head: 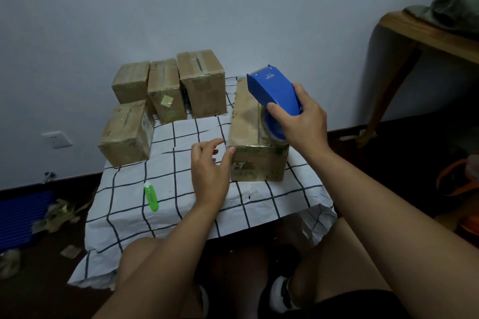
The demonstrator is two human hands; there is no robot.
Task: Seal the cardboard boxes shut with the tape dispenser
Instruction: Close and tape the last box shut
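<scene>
At the worktop's right edge, the right hand (303,116) grips the tape dispenser (274,96) atop a cardboard box (246,122), apparently laying tape along its seam. The left hand (210,163), fingers loose, touches the box's near corner, seemingly to steady it.

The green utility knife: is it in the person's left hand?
No, the green utility knife lies on the checked cloth, apart from the left hand, which touches the near box.

You see a blue tape dispenser (273,90) and brown cardboard boxes (166,90). The cloth (181,189) is white with a dark grid; the cutter (151,196), seemingly, is green.
</scene>
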